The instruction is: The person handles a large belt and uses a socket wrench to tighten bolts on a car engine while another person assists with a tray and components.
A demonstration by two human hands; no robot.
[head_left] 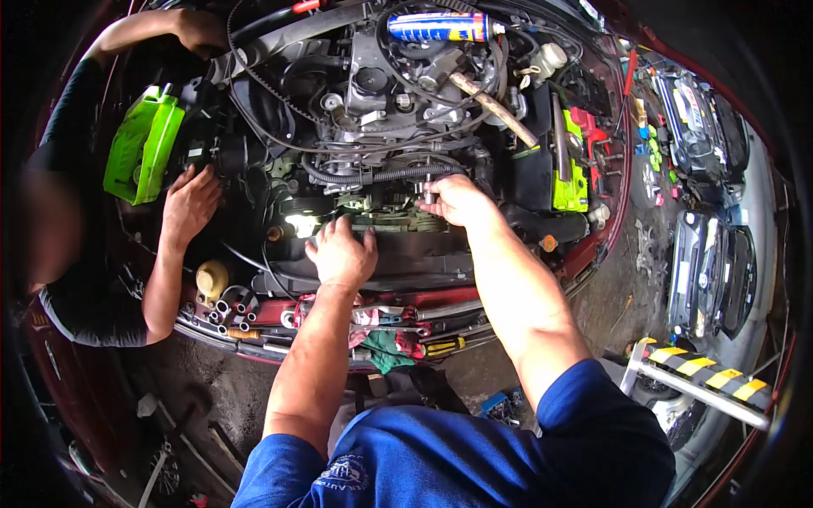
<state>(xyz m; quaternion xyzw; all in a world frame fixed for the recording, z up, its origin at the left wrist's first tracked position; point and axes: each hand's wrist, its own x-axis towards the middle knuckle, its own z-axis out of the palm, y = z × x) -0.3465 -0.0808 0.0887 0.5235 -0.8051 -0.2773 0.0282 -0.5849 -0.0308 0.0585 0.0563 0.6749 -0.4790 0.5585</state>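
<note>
My right hand [457, 201] is closed at the front of the engine, with thumb and fingers around a small shiny metal socket [429, 191] held upright. A ribbed black hose [360, 179] runs just behind it. To the left, my left hand [343, 254] lies palm down with fingers apart at the black radiator top [406, 256]; its fingertips reach toward the belt and pulley area, and I see nothing in it. A bright patch of light [301, 224] shines beside those fingers. The engine [371, 80] fills the bay beyond both hands.
A hammer [491, 106] and a blue spray can [440, 28] lie on the engine. At left, a co-worker's hand [190, 203] rests near a green plastic cover [144, 146]. Sockets and wrenches [233, 311] line the front edge; a green battery [572, 161] sits at right.
</note>
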